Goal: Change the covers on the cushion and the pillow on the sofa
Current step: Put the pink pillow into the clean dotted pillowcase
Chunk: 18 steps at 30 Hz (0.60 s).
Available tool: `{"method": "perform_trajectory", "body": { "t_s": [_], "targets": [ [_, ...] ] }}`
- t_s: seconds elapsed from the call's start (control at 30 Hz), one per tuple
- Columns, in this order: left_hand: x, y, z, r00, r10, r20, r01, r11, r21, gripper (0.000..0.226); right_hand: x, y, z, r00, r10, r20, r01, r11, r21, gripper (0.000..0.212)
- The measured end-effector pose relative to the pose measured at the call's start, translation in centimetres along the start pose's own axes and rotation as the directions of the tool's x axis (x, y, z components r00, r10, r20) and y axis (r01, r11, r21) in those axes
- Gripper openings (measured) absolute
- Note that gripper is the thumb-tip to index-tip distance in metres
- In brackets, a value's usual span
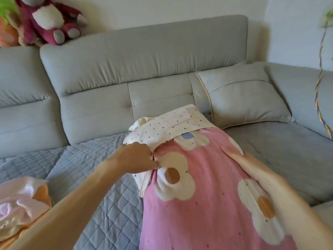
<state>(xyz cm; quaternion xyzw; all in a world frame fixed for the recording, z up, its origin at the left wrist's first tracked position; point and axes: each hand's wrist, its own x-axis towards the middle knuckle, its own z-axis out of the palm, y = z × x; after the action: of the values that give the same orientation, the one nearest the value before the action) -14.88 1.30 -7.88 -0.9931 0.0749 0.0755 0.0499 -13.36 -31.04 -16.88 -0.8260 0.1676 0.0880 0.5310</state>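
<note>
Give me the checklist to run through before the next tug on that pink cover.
1. Left hand has a grip on the pink cover: ok, its fingers pinch the cover's edge at the opening.
2. Right hand steadies the work: ok, it lies flat on the cover's right side.
3. Dotted pillow fully covered: not ok, its far end sticks out of the opening.
4. Cover's near end sits straight: cannot tell, it runs out of frame.
5. Grey cushion out of the way: cannot tell, its lower corner is close to the dotted end.
</note>
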Motion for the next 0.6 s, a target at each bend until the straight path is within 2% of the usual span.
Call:
{"method": "perform_trajectory", "body": {
  "t_s": [0.07, 0.1, 0.2, 0.3, 0.37, 0.47, 0.6],
  "targets": [
    [2.5, 2.6, -3.0, 0.991, 0.084, -0.105, -0.062, 0.977, 0.204, 0.039, 0.8, 0.8, 0.2, 0.998, -0.05, 0.038, 0.048, 0.998, 0.049, 0.108],
    [3.7, 4.0, -4.1, 0.984, 0.128, -0.127, -0.099, 0.973, 0.21, 0.034, 0.9, 0.7, 0.3, 0.995, -0.092, 0.028, 0.088, 0.991, 0.103, 0.098],
    [8.1, 8.8, -5.7, 0.972, 0.177, -0.156, -0.177, 0.984, 0.01, 0.017, 0.6, -0.1, 1.0, 0.985, -0.175, -0.009, 0.171, 0.954, 0.246, 0.07],
    [12.8, 13.8, -4.9, 0.936, 0.306, -0.174, -0.27, 0.942, 0.201, 0.039, 0.1, -0.4, 2.1, 0.974, -0.221, -0.058, 0.228, 0.936, 0.268, 0.073],
    [15.2, 16.1, -4.1, 0.933, 0.326, -0.153, -0.262, 0.906, 0.333, 0.041, -0.4, -0.5, 2.2, 0.961, -0.269, -0.068, 0.277, 0.935, 0.222, 0.07],
    [17.8, 17.5, -3.7, 0.918, 0.354, -0.181, -0.229, 0.842, 0.489, 0.028, -0.7, -0.5, 2.2, 0.93, -0.362, -0.069, 0.365, 0.931, 0.029, 0.067],
    [18.6, 17.3, -4.4, 0.886, 0.403, -0.23, -0.253, 0.835, 0.488, 0.025, -1.4, -0.8, 2.7, 0.878, -0.477, -0.04, 0.469, 0.874, -0.129, 0.06]
  ]
}}
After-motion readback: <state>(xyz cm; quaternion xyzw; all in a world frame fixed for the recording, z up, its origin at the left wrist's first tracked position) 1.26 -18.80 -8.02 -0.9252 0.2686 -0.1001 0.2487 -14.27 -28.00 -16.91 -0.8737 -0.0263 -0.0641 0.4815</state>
